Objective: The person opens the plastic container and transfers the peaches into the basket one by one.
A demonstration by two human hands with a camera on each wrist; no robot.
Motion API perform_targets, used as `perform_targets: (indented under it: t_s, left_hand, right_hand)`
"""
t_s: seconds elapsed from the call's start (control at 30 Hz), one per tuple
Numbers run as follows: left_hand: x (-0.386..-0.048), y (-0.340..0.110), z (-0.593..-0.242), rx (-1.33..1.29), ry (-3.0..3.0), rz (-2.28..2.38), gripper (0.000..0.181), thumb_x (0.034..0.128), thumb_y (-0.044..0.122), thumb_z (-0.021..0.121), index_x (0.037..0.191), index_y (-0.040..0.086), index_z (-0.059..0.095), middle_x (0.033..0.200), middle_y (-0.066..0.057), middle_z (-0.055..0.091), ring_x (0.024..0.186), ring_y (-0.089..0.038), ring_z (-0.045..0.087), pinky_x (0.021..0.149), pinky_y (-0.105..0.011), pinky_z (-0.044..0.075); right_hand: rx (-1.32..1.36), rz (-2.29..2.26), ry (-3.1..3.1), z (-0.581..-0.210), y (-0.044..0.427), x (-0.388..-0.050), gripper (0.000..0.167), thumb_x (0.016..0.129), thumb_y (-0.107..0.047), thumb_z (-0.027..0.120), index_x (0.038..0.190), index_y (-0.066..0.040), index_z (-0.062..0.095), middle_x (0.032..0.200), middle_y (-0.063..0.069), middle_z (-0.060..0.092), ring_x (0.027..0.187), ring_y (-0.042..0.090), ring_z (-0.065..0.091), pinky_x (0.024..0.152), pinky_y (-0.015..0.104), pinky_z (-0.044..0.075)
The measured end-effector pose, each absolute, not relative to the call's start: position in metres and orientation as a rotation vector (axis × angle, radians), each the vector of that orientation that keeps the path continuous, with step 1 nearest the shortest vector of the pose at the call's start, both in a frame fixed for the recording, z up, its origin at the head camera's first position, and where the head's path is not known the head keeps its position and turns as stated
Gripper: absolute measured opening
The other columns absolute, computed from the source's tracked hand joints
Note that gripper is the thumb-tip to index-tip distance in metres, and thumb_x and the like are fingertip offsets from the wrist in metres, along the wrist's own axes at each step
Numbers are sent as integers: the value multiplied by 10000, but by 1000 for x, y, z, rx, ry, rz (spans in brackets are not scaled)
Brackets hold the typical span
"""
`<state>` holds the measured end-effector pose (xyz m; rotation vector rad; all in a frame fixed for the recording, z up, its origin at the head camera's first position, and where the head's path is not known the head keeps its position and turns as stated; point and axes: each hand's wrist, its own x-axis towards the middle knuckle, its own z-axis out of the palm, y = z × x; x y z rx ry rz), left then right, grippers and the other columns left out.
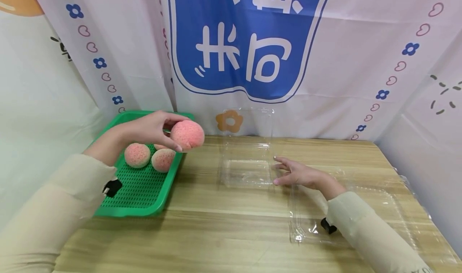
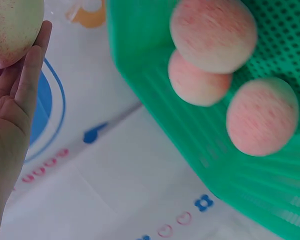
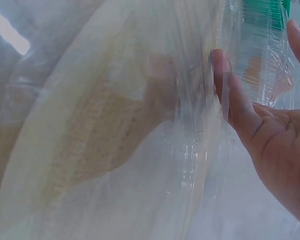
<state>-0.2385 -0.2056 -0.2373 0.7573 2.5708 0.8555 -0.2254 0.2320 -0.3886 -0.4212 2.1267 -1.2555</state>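
Note:
In the head view my left hand grips a pink peach between thumb and fingers, above the right rim of the green basket. The left wrist view shows the paler side of this peach against my fingers. Several more peaches lie in the basket. A small clear plastic box stands on the table with its lid raised at the back. My right hand is beside the box's right edge, fingers loosely extended; whether it touches the box is hard to tell.
A stack of larger clear plastic containers lies under my right forearm on the wooden table. A printed curtain hangs right behind the table. Black wrist cameras sit at my sleeves.

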Motion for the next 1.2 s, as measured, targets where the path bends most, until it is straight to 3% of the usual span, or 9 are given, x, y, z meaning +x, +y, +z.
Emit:
perform_targets:
  t_s: [0.2,0.5,1.07,1.2]
  left_hand:
    - [-234,-231,-241,734,2621,827,794,759,303,873,1429,87,505,1293,-78,648,1060,-203,645,845,-289,567]
    - [-222,-266,-247,705,2684,805,775,774,257,862,1423,31,505,1286,-131,650,994,-34,650,799,-258,569]
    - [-217,-319,-273,595,2645,714,752,781,218,846,1401,-31,500,1267,-149,648,950,14,603,761,-241,557]
    - [-220,-326,-279,557,2621,668,774,787,224,837,1403,-76,477,1270,-179,641,969,-50,612,754,-251,556]
  right_hand:
    - [-423,-1261,2128,-388,233,-225,979,917,-227,717,1589,-32,32,1617,258,209,1430,527,285,1168,586,295]
    - [-419,-1256,2136,-386,233,-223,965,921,-223,711,1589,-30,43,1616,260,210,1433,530,275,1165,583,303]
    - [-434,-1250,2135,-387,234,-225,971,916,-258,720,1591,-40,57,1617,252,217,1439,526,266,1175,596,273]
    - [-434,-1258,2134,-388,234,-225,971,913,-248,723,1592,-43,60,1617,249,220,1442,519,269,1176,588,278]
